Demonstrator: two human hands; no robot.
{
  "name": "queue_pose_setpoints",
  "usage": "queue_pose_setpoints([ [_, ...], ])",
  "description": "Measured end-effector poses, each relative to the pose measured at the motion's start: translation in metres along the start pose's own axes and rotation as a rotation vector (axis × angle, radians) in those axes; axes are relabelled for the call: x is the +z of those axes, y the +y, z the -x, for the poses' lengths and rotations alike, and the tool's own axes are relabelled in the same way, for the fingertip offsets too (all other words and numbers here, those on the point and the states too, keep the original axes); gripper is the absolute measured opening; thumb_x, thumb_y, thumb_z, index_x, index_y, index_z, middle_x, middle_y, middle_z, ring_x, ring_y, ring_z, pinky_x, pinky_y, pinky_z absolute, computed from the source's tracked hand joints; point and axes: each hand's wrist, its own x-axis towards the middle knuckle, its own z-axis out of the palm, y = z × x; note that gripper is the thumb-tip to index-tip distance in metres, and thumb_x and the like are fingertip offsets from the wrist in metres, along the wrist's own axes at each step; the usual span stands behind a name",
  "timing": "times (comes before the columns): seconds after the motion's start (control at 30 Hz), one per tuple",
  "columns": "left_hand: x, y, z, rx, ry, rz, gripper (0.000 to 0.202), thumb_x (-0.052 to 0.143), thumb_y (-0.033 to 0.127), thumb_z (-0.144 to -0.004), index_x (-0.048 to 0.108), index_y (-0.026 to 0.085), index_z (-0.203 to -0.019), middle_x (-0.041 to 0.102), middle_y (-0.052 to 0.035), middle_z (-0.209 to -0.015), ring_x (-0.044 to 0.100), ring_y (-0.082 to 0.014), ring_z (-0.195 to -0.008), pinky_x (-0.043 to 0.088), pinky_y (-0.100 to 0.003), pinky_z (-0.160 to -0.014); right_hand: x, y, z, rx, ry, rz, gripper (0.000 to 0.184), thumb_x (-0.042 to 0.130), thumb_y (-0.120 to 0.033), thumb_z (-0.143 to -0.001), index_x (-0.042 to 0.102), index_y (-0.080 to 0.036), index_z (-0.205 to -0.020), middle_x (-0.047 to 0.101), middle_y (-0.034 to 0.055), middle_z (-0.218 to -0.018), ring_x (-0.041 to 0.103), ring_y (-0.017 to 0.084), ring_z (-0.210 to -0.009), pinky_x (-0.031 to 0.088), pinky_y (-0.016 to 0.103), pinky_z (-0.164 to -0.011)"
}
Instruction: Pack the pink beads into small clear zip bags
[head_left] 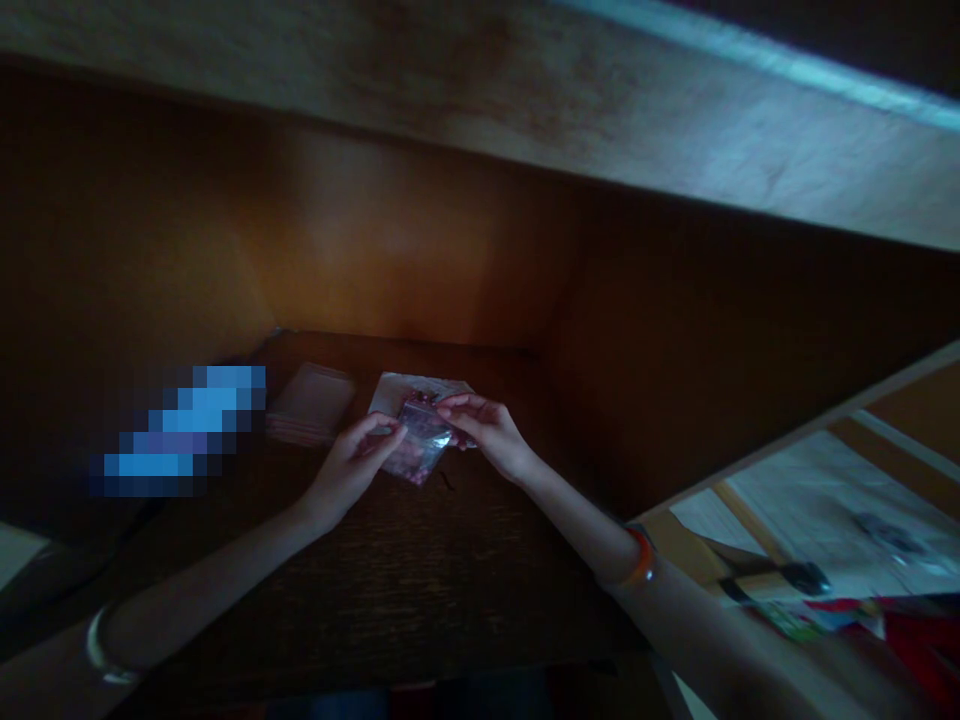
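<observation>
A small clear plastic bag [421, 438] with pinkish-red beads [411, 470] in and around it is between my hands, over the wooden surface. My left hand [358, 452] pinches its left edge between thumb and fingers. At the bag's upper right corner, the fingertips of my right hand [491, 430] are closed on it. A sheet of white paper or film [388, 388] lies beneath and behind the bag, with a few more reddish beads near its upper part. Dim light hides the finer detail at the fingertips.
To the left lies a stack of flat, pale packets [313, 400]. Farther left is a blurred, bright blue screen [187, 430]. Wooden panels [420, 240] enclose the dark tabletop [420, 570] at the back and sides. A pale ledge [525, 100] crosses overhead.
</observation>
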Motion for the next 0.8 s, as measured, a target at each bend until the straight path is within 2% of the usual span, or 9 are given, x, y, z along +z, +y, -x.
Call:
queue_pose_setpoints([
  [0.13, -0.002, -0.004, -0.001, 0.038, 0.043, -0.032, 0.017, 0.065, 0.032, -0.074, 0.059, 0.018, -0.082, 0.064, -0.0016, -0.079, 0.062, -0.0171, -0.075, 0.049, -0.027, -0.07, -0.002, 0.008, -0.002, 0.043, -0.006, -0.029, 0.022, 0.069, -0.035, -0.071, 0.064, -0.018, -0.086, 0.063, 0.0005, -0.071, 0.053, 0.008, -0.053, 0.039, 0.021, -0.045],
  [0.33, 0.001, -0.006, 0.0, -0.024, -0.038, 0.032, 0.02, 0.071, 0.027, -0.068, 0.059, 0.018, -0.081, 0.066, -0.0029, -0.087, 0.064, -0.0182, -0.086, 0.048, -0.029, -0.08, 0.0, 0.007, -0.002, 0.046, 0.051, -0.087, 0.023, 0.072, -0.03, -0.068, 0.061, -0.02, -0.085, 0.063, -0.0018, -0.072, 0.051, 0.007, -0.053, 0.042, 0.021, -0.049],
  [0.57, -0.003, -0.01, -0.005, -0.028, -0.007, 0.156, 0.021, 0.066, 0.032, -0.074, 0.059, 0.016, -0.085, 0.069, -0.005, -0.082, 0.066, -0.0166, -0.073, 0.053, -0.03, -0.072, 0.002, 0.005, 0.0, 0.062, -0.108, 0.018, 0.026, 0.073, -0.037, -0.065, 0.061, -0.019, -0.08, 0.059, -0.0052, -0.058, 0.047, 0.005, -0.044, 0.034, 0.019, -0.042],
  [0.8, -0.003, -0.008, -0.005, -0.033, 0.074, 0.144, 0.022, 0.069, 0.033, -0.071, 0.06, 0.014, -0.079, 0.067, -0.0031, -0.075, 0.066, -0.0152, -0.067, 0.054, -0.027, -0.069, 0.001, 0.009, -0.001, 0.063, -0.094, 0.015, 0.028, 0.073, -0.041, -0.064, 0.065, -0.017, -0.077, 0.056, -0.0049, -0.054, 0.046, 0.005, -0.044, 0.034, 0.019, -0.041],
])
